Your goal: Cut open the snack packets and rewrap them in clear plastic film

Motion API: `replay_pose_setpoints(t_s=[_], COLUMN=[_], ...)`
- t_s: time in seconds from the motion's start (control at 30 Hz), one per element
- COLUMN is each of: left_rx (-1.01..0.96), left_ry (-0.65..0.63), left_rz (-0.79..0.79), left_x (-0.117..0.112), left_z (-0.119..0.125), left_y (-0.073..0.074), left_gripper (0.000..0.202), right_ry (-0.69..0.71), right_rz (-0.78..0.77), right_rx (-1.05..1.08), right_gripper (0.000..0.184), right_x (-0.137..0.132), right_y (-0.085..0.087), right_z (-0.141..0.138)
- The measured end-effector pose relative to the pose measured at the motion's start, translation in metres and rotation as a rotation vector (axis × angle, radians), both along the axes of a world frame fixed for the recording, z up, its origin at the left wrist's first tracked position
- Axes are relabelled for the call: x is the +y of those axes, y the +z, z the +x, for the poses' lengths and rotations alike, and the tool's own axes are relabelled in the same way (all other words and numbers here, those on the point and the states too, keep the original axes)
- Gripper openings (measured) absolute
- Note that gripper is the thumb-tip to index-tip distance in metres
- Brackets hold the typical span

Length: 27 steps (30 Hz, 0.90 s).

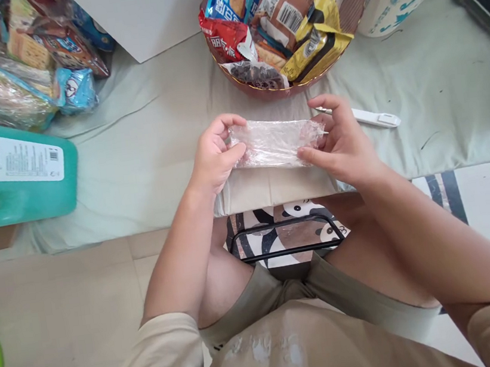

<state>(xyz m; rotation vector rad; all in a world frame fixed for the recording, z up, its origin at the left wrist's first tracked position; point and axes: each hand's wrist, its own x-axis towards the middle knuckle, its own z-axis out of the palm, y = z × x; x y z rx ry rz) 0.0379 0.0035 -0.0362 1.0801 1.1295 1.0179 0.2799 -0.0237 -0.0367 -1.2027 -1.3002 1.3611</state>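
A clear, crinkled plastic wrapper (pixel 273 142), roughly a flat rectangle, is held up between my two hands over the table's near edge. My left hand (pixel 218 154) pinches its left end with the thumb in front and fingers behind. At the other end, my right hand (pixel 341 143) grips it between thumb and fingers, with the index finger raised off it. Whether anything lies inside the wrapper, I cannot tell. Partly behind my right hand lies a slim white tool (pixel 378 118) with a grey tip, flat on the cloth.
A pink gold-rimmed bowl (pixel 231 80) of packaged snacks stands beyond my hands. Back right are a white paper bucket (pixel 388 5) and a dark box (pixel 489 1). On the left are a teal jug (pixel 54 190) and bagged snacks (pixel 2 89). A white box (pixel 137 17) stands behind.
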Motion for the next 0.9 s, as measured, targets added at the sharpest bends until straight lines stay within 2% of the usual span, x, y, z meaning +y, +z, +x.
replay_pose_setpoints(t_s=[0.1, 0.17, 0.23, 0.33, 0.47, 0.67, 0.83, 0.9], left_rx=[0.010, 0.007, 0.016, 0.061, 0.166, 0.255, 0.351, 0.408], left_ry=[0.002, -0.073, -0.170, -0.290, -0.399, -0.333, -0.206, -0.100], left_rz=[0.017, 0.023, 0.048, 0.131, 0.324, 0.498, 0.563, 0.620], left_x=[0.001, -0.001, -0.004, -0.005, 0.002, 0.012, 0.017, 0.019], left_z=[-0.004, -0.006, -0.006, -0.004, -0.003, -0.001, 0.000, -0.004], left_y=[-0.003, -0.003, -0.001, -0.001, -0.002, -0.004, -0.021, -0.029], left_gripper=[0.047, 0.053, 0.055, 0.056, 0.059, 0.056, 0.049, 0.043], right_ry=[-0.101, -0.168, -0.148, 0.042, 0.344, 0.540, 0.611, 0.601], right_rz=[0.066, 0.071, 0.002, -0.182, -0.446, -0.645, -0.598, -0.582], right_rx=[0.007, 0.059, 0.131, 0.207, 0.247, 0.237, 0.131, 0.109], right_gripper=[0.053, 0.040, 0.036, 0.046, 0.054, 0.036, 0.023, 0.021], right_x=[0.003, 0.006, 0.007, 0.001, -0.010, -0.017, -0.021, -0.022], right_y=[0.000, 0.001, 0.003, 0.011, 0.024, 0.026, 0.024, 0.024], right_z=[0.007, 0.011, 0.011, 0.003, -0.014, -0.025, -0.029, -0.030])
